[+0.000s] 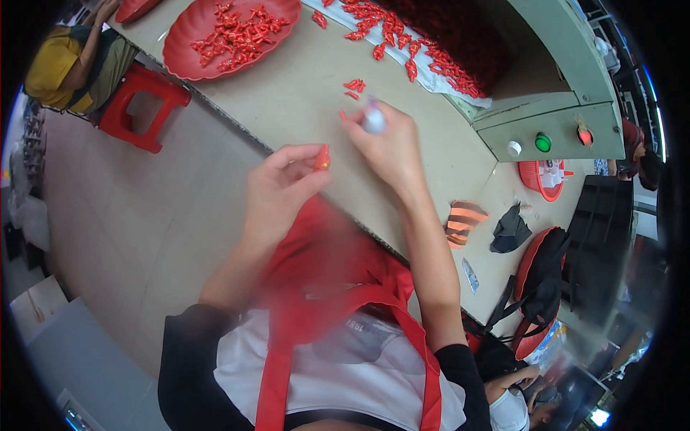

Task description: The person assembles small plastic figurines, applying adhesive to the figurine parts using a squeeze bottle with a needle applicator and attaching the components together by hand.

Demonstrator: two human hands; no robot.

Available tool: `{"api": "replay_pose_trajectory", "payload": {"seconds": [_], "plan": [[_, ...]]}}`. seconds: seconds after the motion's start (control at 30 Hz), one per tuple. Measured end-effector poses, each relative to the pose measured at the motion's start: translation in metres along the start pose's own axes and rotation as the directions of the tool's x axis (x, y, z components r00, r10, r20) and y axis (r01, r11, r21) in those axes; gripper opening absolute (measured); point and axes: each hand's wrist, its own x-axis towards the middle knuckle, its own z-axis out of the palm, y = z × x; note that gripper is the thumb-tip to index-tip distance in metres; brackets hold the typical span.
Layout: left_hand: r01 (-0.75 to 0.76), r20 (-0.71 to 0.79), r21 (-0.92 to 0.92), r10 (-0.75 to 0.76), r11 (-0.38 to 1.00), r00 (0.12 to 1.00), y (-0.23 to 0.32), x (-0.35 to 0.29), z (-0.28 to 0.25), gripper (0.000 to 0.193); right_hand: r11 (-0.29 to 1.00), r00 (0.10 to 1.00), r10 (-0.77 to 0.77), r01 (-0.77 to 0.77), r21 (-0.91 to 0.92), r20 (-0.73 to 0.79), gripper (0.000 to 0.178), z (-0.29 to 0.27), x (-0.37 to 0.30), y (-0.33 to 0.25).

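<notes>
My left hand (277, 188) pinches a small glossy red figurine (323, 159) with a gold spot between thumb and fingers, just off the table's edge. To its right, above the table, my right hand (395, 147) is closed around a small white bottle (374, 121) with a purplish tip; it is blurred. A little red bit (343, 115) shows at that hand's thumb tip, too small to make out. Beyond the right hand, a few loose red pieces (353, 86) lie on the beige tabletop (302, 93).
A red scalloped tray (176, 61) holds many red pieces. More lie on a white cloth (438, 82) by the opening of a green-grey machine (553, 129). Rightward are an orange striped cloth (463, 221), black cloth (510, 230), a blade (470, 275) and red basket (539, 188). A person sits far left.
</notes>
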Motion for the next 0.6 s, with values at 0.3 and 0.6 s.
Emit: {"api": "replay_pose_trajectory", "payload": {"seconds": [0.3,0.6], "plan": [[-0.194,0.21,0.212,0.149,0.958,0.966,-0.005,-0.009,0.061,0.03,0.922,0.997,0.033,-0.006,0.386,-0.065,0.011,-0.071,-0.1,-0.007],[-0.535,0.311,0.475,0.435,0.699,0.845,-0.012,-0.02,0.086,0.029,0.983,0.945,-0.129,0.161,0.086,-0.299,0.013,-0.078,-0.124,-0.002]]}}
